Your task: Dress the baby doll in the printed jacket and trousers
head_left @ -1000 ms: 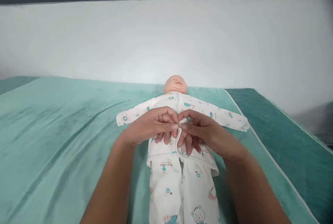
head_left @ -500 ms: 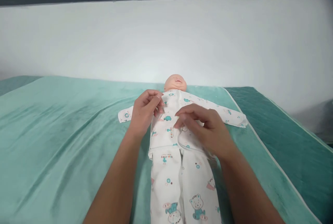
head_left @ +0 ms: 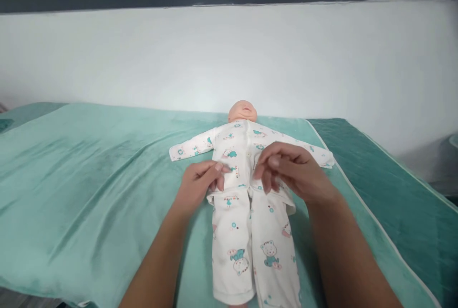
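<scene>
A baby doll (head_left: 243, 110) lies on its back on a teal blanket (head_left: 89, 174), head away from me and arms spread. It wears a white printed shirt (head_left: 239, 153) and matching trousers (head_left: 250, 250). My left hand (head_left: 199, 183) is at the shirt's lower left side, thumb and fingertips pinching the fabric just above the hem. My right hand (head_left: 295, 174) hovers over the shirt's lower right side with its fingers loosely curled, the tips touching the cloth. It hides part of the shirt and the doll's right sleeve.
The blanket covers a bed or table against a white wall (head_left: 229, 59). A darker green padded sheet (head_left: 386, 188) lies along the right edge. The near left edge of the surface (head_left: 43, 289) shows at the bottom.
Both hands left the fastening at the shirt's middle. The left hand went up to the doll's shoulder, then down to the hem. The view shifted so more of the trousers shows.
</scene>
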`<state>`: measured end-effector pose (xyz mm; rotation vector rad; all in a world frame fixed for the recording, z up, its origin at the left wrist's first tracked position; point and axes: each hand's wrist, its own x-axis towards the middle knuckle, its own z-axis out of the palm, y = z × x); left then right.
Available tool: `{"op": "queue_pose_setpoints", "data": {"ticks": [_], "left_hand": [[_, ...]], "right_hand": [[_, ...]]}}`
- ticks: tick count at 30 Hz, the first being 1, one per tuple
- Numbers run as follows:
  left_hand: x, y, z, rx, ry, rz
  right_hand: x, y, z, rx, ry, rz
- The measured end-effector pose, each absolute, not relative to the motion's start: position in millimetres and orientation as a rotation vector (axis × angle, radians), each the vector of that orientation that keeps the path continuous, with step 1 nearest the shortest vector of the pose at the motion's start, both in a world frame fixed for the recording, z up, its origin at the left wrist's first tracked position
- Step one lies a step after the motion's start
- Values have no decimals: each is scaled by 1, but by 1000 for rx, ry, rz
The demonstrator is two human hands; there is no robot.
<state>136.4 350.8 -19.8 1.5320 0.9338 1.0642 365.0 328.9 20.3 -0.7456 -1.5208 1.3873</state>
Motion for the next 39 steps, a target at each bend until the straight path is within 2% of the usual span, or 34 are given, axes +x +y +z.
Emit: {"op": "queue_pose_setpoints", "data": {"ticks": [5,10,13,18,26,31,39], "left_hand": [[121,317,-38,1537,943,927],[121,314,-44,1416,988,1152],[125,326,-43,1242,1001,1313],[125,339,-41,1097,917,1306],[118,346,-40,890,800,1319],[120,344,-42,1073,878,1227],[121,344,-40,1091,891,1244]], "right_hand": [[358,315,-13,-1030,-1275,805],[346,279,-41,-1210,-1673,252],[339,271,-44,-1293,-1725,52],[337,284,-28,-1273,-1896,-175],[353,293,4,-976,-2226,-185],[353,290,-6,-944,-1948,-62],[336,280,-19,-1040,-1948,-123]]}}
